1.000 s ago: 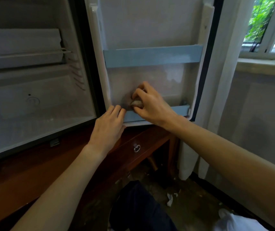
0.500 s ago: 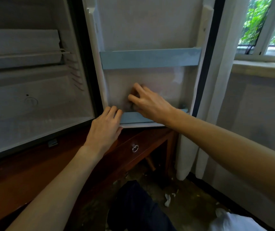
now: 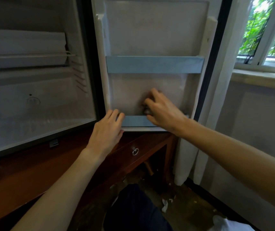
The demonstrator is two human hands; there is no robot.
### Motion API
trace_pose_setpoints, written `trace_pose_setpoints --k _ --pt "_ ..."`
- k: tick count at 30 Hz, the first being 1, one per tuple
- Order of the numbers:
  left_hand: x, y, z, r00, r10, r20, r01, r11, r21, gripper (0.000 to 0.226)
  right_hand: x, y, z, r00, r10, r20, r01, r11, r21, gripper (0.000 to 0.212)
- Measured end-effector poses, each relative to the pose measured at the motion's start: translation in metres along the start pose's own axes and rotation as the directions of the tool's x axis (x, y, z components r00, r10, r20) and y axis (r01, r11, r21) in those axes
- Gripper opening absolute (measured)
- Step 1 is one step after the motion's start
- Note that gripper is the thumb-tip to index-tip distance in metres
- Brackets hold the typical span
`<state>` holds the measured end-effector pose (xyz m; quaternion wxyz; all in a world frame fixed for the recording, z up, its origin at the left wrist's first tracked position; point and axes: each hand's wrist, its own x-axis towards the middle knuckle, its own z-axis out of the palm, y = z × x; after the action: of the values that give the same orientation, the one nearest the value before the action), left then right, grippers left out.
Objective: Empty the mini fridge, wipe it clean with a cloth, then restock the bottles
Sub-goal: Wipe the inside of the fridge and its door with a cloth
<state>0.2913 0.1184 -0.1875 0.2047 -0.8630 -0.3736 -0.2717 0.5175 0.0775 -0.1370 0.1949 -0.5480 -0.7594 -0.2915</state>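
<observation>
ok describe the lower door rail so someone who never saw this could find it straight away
Start at the open fridge door, swung out right of the cabinet. Two blue-grey rails cross its inner side; the lower door rail runs along the bottom edge, above the wooden desk. Unlike the upper rail, both hands meet it: left hand at its left end, right hand over its middle.

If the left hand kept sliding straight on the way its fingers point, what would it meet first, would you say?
The left hand already touches the lower door rail; straight on, it would probably meet the door's inner panel behind, though depth is unclear.
</observation>
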Motion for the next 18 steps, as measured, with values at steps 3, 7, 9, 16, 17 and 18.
trace_pose_setpoints --k 3,7,9,16,17,18 --pt "0.001 0.0 0.001 1.0 -0.006 0.007 0.006 1.0 0.011 0.052 0.037 -0.043 0.02 0.997 -0.077 -0.012 0.077 0.995 0.059 0.026" --pt "0.001 0.0 -0.001 1.0 0.0 0.02 -0.001 1.0 0.009 0.05 0.048 -0.053 0.02 0.993 -0.121 -0.007 0.121 0.992 0.046 0.025" --pt "0.001 0.0 -0.001 1.0 0.008 0.014 -0.008 1.0 0.022 0.051 0.041 -0.041 0.017 0.99 -0.138 -0.005 0.138 0.99 0.024 0.021" --pt "0.0 0.001 0.001 1.0 0.016 0.003 -0.016 0.999 0.036 0.053 -0.028 0.032 -0.018 0.998 0.054 0.042 -0.05 0.995 -0.088 0.03" --pt "0.001 0.001 0.003 1.0 0.011 0.0 -0.011 0.999 0.032 0.054 -0.039 0.042 -0.024 0.994 0.098 0.039 -0.094 0.989 -0.11 0.031" --pt "0.001 0.001 0.003 1.0 0.004 0.001 -0.004 1.0 0.027 0.056 -0.046 0.047 -0.03 0.991 0.128 0.039 -0.121 0.983 -0.138 0.032"
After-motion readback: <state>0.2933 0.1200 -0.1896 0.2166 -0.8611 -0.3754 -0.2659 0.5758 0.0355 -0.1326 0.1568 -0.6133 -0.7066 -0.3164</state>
